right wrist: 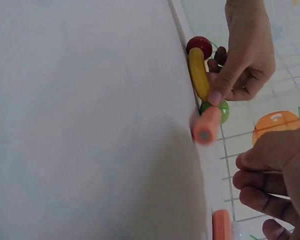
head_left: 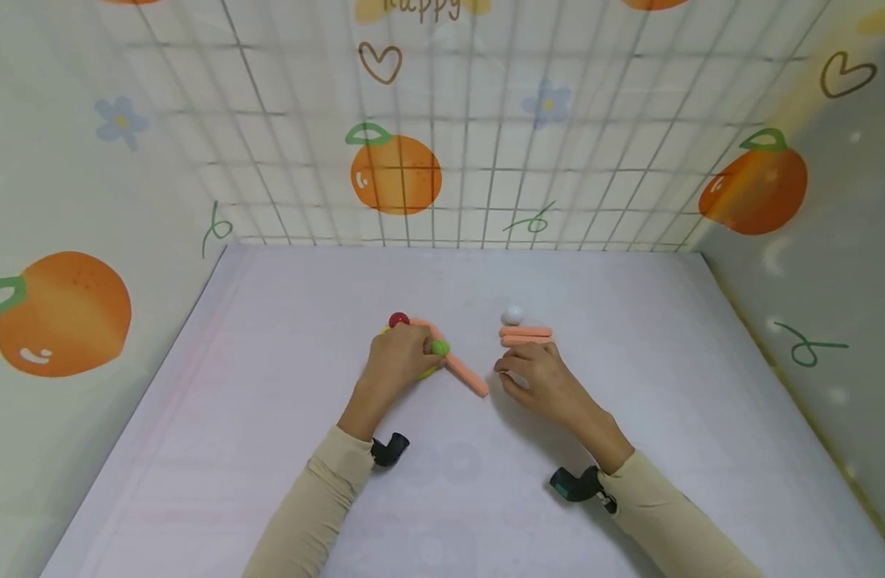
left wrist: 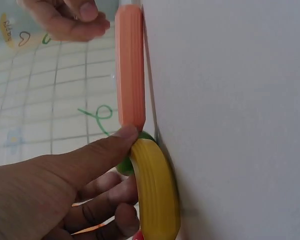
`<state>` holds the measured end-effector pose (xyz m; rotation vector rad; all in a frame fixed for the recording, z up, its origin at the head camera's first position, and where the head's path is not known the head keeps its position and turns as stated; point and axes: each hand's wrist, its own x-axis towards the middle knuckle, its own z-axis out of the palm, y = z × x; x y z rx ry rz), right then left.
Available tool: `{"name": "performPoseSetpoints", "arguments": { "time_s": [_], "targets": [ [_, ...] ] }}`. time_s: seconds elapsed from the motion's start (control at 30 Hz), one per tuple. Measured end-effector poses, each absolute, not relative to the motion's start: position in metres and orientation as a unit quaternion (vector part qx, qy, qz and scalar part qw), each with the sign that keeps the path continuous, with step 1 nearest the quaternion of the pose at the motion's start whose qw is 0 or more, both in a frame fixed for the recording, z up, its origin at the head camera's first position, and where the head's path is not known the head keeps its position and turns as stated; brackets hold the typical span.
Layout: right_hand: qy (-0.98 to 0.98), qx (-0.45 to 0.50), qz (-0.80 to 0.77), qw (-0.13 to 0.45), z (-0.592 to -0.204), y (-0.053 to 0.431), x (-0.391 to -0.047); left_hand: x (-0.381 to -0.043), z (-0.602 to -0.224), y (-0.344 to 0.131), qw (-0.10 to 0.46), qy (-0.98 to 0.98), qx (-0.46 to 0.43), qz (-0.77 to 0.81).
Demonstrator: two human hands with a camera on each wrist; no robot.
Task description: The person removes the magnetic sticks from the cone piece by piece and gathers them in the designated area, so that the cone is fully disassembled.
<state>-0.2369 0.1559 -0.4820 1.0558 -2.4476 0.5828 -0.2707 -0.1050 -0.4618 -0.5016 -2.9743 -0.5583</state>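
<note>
My left hand [head_left: 399, 353] pinches a green ball [head_left: 440, 348] with the thumb, its fingers curled behind it. From that ball a straight salmon-pink stick [head_left: 467, 376] runs toward the right front. A curved yellow stick [left wrist: 157, 190] joins the green ball to a red ball [head_left: 399, 319], and a curved salmon-pink piece [head_left: 425, 324] spans the far side. The left fingers partly cover this shape. My right hand [head_left: 539, 377] hovers just right of the straight stick's end, fingers loosely bent, nothing between them.
Beyond the right hand lie two short salmon-pink sticks [head_left: 526, 331] side by side, with a white ball [head_left: 513, 315] behind them. A white grid panel [head_left: 464, 144] and printed curtain walls enclose the pale tabletop [head_left: 442, 482] at the back and sides.
</note>
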Motion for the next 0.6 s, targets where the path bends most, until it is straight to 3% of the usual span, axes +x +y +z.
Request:
{"name": "performPoseSetpoints", "arguments": {
  "time_s": [0.17, 0.4, 0.6],
  "targets": [
    [-0.890, 0.356, 0.211, 0.192, -0.481, 0.146, -0.236, -0.273, -0.461, -0.105, 0.042, -0.963, -0.186, -0.189],
    [-0.905, 0.331, 0.205, 0.173, -0.480, 0.137, -0.237, -0.277, -0.459, -0.113, -0.006, -0.958, -0.213, -0.193],
    [-0.917, 0.311, 0.190, 0.161, -0.486, 0.130, -0.239, -0.280, -0.462, -0.116, -0.008, -0.953, -0.218, -0.210]
  ]
}}
